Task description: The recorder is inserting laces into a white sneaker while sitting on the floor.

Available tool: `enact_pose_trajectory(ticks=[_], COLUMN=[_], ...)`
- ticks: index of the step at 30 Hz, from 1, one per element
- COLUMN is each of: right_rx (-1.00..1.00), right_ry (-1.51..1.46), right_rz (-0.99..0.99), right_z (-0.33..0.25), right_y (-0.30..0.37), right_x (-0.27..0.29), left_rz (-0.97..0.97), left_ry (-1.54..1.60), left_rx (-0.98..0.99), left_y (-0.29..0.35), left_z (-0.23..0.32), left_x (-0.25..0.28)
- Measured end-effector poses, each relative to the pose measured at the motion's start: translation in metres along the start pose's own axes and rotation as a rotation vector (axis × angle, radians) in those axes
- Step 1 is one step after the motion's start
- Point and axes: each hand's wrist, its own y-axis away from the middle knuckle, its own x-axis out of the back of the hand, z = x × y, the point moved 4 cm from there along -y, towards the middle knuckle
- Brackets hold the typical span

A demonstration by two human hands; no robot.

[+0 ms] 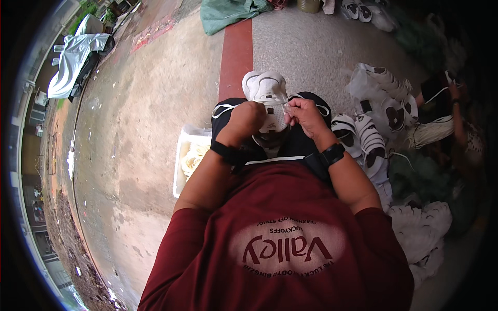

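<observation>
Floor: bare concrete gives wide room left of the hands; white footwear limits the right.
Red strip: straight-edged, running ahead of the hands.
Shoe: white, dotted texture, rounded far end; it is between the hands.
Left hand: curled beside the shoe; I cannot tell its grip.
Right hand: pinching white lace.
</observation>
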Motion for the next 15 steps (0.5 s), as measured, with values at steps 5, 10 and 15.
enact_pose_trajectory(ticks=[5, 10, 15], right_rx=[0.026, 0.011, 0.002], right_ry=[-0.017, -0.017, -0.056], right_rz=[-0.016, -0.014, -0.022], right_z=[0.004, 0.004, 0.006], right_y=[-0.002, -0.001, 0.000], right_x=[0.001, 0.000, 0.003], left_rz=[0.061, 0.100, 0.176], left_ry=[0.039, -0.042, 0.341], left_rx=[-0.080, -0.131, -0.018], left_y=[-0.008, -0.010, 0.009], left_z=[0.002, -0.003, -0.006], left_x=[-0.005, -0.008, 0.003])
